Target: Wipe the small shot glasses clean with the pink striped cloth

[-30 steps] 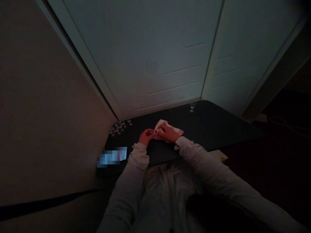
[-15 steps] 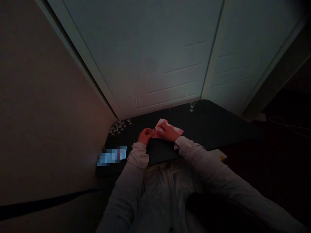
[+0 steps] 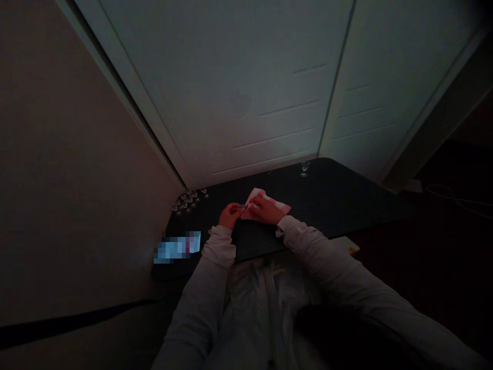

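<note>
My left hand (image 3: pixel 230 215) is closed, its fingertips pinching a small stemmed glass (image 3: pixel 242 206), of which only a little glinting part shows. Close beside it, my right hand (image 3: pixel 266 210) is closed on a pink and white cloth (image 3: pixel 257 193) and presses it against the glass. Part of the cloth spreads out beyond the fingers, over the dark table. The rest of the glass is hidden by fingers and cloth, and the light is dim.
On the black table (image 3: pixel 331 200), several small stemmed glasses (image 3: pixel 188 201) cluster at the left end. A single stemmed glass (image 3: pixel 304 169) stands at the back right. A lit, pixelated screen (image 3: pixel 177 247) lies front left. Behind rises a white panelled door (image 3: pixel 277 61).
The picture is slightly dimmer. Both hands stay in the same place, with only a tiny shift of the fingers at the glass and cloth.
</note>
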`<move>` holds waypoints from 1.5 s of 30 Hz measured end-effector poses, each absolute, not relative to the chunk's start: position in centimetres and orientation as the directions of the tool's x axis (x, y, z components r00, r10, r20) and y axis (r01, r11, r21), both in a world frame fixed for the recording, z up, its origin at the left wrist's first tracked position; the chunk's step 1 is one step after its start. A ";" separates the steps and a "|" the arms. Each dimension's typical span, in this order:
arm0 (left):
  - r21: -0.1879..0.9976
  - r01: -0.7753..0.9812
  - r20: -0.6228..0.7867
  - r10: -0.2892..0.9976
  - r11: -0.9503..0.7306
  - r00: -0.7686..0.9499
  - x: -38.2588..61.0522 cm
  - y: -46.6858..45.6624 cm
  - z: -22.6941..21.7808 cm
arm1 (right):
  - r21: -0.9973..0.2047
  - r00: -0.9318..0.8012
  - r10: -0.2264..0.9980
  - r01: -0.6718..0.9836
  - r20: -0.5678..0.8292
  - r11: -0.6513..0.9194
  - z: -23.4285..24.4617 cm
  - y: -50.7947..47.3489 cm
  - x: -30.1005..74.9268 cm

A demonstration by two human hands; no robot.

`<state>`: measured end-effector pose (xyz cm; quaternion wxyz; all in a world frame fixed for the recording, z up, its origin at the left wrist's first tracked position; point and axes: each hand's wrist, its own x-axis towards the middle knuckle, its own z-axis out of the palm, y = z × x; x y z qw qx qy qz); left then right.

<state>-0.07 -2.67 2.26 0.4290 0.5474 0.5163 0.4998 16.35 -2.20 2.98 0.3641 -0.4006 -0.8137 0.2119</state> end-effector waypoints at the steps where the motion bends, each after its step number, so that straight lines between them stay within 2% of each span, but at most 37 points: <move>1: 0.985 0.139 0.104 0.994 -0.099 -0.032 -0.1 -2.7 2.3 | -0.635 -0.410 0.808 0.503 0.423 0.587 3.0 -2.2 16.3; 20: 0.986 0.137 0.098 0.995 -0.094 -0.022 0.0 -2.7 2.2 | -0.675 -0.381 0.835 0.496 0.396 0.546 3.1 -2.2 16.4; 30: 0.977 0.182 0.119 0.991 -0.108 -0.053 -0.2 -2.5 2.0 | -0.719 -0.262 0.879 0.505 0.399 0.477 3.1 -2.2 16.2; 45: 0.959 0.246 0.154 0.988 -0.142 -0.028 0.1 -2.9 2.4 | -0.645 -0.281 0.870 0.586 0.406 0.490 2.8 -2.0 16.4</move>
